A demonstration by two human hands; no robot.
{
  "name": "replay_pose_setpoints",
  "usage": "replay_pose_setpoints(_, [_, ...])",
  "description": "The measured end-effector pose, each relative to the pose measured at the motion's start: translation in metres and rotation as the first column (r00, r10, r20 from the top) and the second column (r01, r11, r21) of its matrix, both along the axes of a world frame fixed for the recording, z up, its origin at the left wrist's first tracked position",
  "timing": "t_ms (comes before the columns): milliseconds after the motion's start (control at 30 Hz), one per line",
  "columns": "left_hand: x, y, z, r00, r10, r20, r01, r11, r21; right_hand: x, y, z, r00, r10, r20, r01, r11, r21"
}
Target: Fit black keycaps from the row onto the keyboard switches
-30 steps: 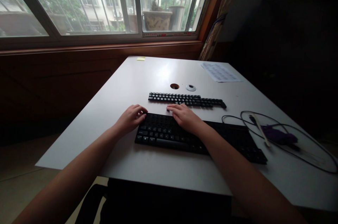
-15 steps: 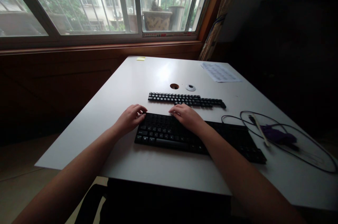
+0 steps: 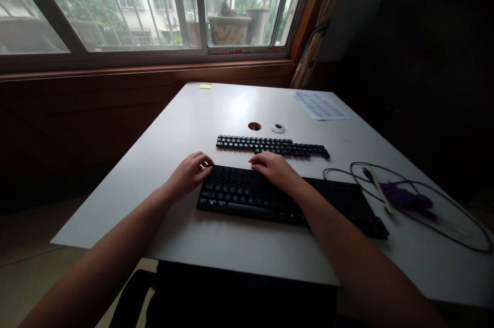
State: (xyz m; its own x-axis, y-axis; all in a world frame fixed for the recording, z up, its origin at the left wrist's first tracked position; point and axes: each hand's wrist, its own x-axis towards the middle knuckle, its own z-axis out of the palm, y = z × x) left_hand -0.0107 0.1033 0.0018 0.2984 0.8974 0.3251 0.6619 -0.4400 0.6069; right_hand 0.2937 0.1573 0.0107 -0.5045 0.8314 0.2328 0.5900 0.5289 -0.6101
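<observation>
A black keyboard (image 3: 239, 196) lies on the white table (image 3: 216, 111) in front of me. Behind it, loose black keycaps (image 3: 272, 145) are laid out in two long rows. My left hand (image 3: 189, 173) grips the keyboard's far left corner with curled fingers. My right hand (image 3: 276, 171) rests on the keyboard's far edge near its middle, fingers bent down onto the top rows. Whatever is under those fingertips is hidden. The keyboard's upper left area looks bare of caps.
A looped black cable (image 3: 436, 214), a purple object (image 3: 405, 196) and a white stick (image 3: 380, 189) lie to the right. Farther back are a cable hole (image 3: 254, 126), its white cap (image 3: 278, 128), a printed sheet (image 3: 320, 105) and a yellow note (image 3: 205, 86).
My right hand has drawn back a little from the keycap rows and its fingers have curled onto the keyboard's far edge. The left hand has stayed put.
</observation>
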Motion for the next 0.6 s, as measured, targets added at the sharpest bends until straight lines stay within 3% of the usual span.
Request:
replay_pose_setpoints(167, [0.001,0.000,0.002,1.000,0.003,-0.006,-0.003,1.000,-0.009,0.002,-0.007,0.019,0.998,-0.010,-0.059,0.006,0.998,-0.058])
replay_pose_setpoints(233, [0.001,0.000,0.002,1.000,0.003,-0.006,-0.003,1.000,-0.003,0.005,-0.012,0.032,0.994,0.016,-0.112,-0.037,0.982,-0.183])
replay_pose_setpoints(367, [0.001,0.000,0.003,1.000,0.011,-0.013,-0.011,1.000,-0.003,0.009,-0.022,0.052,0.970,0.221,-0.100,-0.243,0.867,-0.435])
replay_pose_setpoints(467, [0.001,0.000,0.002,1.000,0.009,-0.010,-0.009,1.000,-0.014,0.010,-0.026,0.055,0.951,0.307,-0.047,-0.289,0.819,-0.496])
replay_pose_setpoints(600, [0.001,0.000,0.001,1.000,0.004,-0.001,-0.004,1.000,-0.018,0.008,-0.027,0.052,0.943,0.332,0.009,-0.285,0.821,-0.496])
